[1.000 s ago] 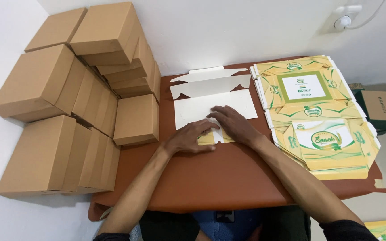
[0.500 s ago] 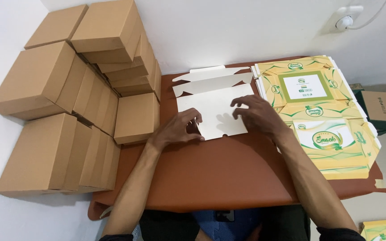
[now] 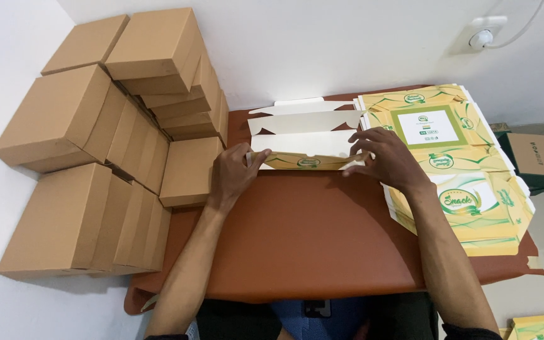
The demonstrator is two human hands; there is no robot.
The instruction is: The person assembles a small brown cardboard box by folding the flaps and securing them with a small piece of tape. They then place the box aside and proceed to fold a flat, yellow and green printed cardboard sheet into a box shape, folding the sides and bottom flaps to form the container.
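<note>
Flat carton blank (image 3: 306, 148), white inside, yellow-green print outside: lies mid-tabletop (image 3: 310, 239); its near flap, flat half a second ago, now stands folded up, printed face toward the person. Left hand (image 3: 233, 175) pinches the flap's left end; right hand (image 3: 385, 160) presses its right end. Printed blank stack (image 3: 454, 170) lies right; brown boxes (image 3: 96, 145) are piled left.

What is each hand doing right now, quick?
Left hand: grip closed on the left end of the raised front wall of the flat carton.
Right hand: grip closed on the right end of that same wall.
</note>
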